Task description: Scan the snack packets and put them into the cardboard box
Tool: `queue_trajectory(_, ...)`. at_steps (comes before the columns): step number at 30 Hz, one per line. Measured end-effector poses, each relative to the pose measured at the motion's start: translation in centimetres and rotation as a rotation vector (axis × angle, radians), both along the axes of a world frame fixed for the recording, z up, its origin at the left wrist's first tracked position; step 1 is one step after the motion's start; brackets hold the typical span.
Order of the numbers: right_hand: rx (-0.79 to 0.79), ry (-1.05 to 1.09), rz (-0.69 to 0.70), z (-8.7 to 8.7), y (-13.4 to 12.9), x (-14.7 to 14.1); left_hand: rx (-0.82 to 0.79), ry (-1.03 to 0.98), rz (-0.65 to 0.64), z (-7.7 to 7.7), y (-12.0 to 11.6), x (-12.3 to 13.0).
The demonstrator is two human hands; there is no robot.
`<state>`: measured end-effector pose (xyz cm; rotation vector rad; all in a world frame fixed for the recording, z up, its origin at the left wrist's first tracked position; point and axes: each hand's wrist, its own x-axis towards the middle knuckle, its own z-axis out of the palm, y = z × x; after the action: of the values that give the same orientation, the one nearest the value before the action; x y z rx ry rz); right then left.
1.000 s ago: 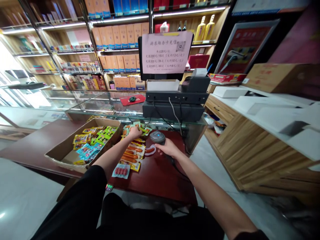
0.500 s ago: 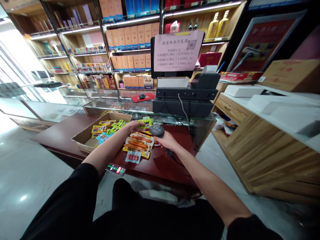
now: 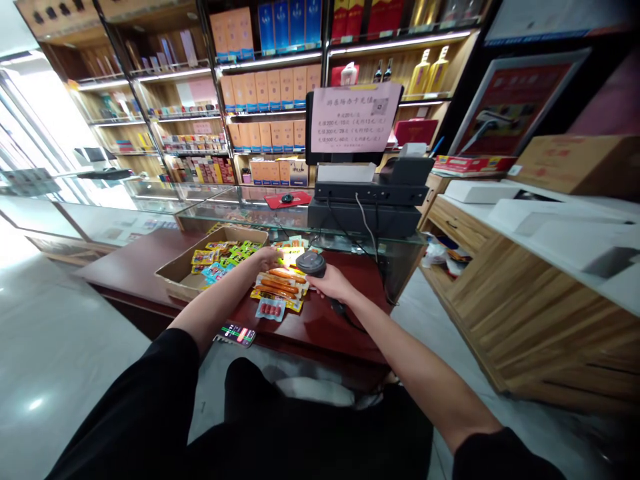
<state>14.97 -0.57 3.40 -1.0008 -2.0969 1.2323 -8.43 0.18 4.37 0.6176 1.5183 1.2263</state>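
Note:
My right hand (image 3: pixel 334 283) is wrapped round the handle of a dark grey barcode scanner (image 3: pixel 311 263), its head tipped toward my left hand. Between the fingers of my left hand (image 3: pixel 267 259) is a small yellow-green snack packet (image 3: pixel 291 255), brightly lit in front of the scanner. Just below both hands lie several packed sausages (image 3: pixel 278 288) on the dark red table, with a clear packet of small red sausages (image 3: pixel 271 309) nearest me. Left of my left hand, a cardboard box (image 3: pixel 173 272) holds yellow, green and blue snack packets (image 3: pixel 245 249).
A phone (image 3: pixel 236 334) with a lit screen lies at the table's front edge. Behind the table are a glass counter, a black mouse (image 3: pixel 287 198) on a red pad, and a black till (image 3: pixel 365 217) under a pink sign (image 3: pixel 353 120). A wooden cabinet (image 3: pixel 560 307) stands right.
A bright light from the scanner now falls on the snack packet, which was unlit before. The hands stay close together, and the whole view has shifted slightly.

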Motion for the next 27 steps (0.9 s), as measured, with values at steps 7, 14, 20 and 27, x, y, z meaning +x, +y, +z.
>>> queue_trajectory(7,-0.022,0.002,0.054,0.4,0.1,-0.5,0.038,-0.03,-0.003,0.1,-0.3,-0.6)
queue_trajectory(14,-0.024,0.011,0.116,1.5,0.9,-3.1,0.079,-0.034,0.069,2.1,-1.7,-5.8)
queue_trajectory(20,-0.055,0.01,0.162,1.4,1.5,-6.0,0.102,0.039,0.195,2.8,-3.6,-13.9)
queue_trajectory(27,-0.097,0.013,0.221,0.5,2.2,-10.0,-0.021,0.248,0.222,-0.6,-5.0,-17.6)
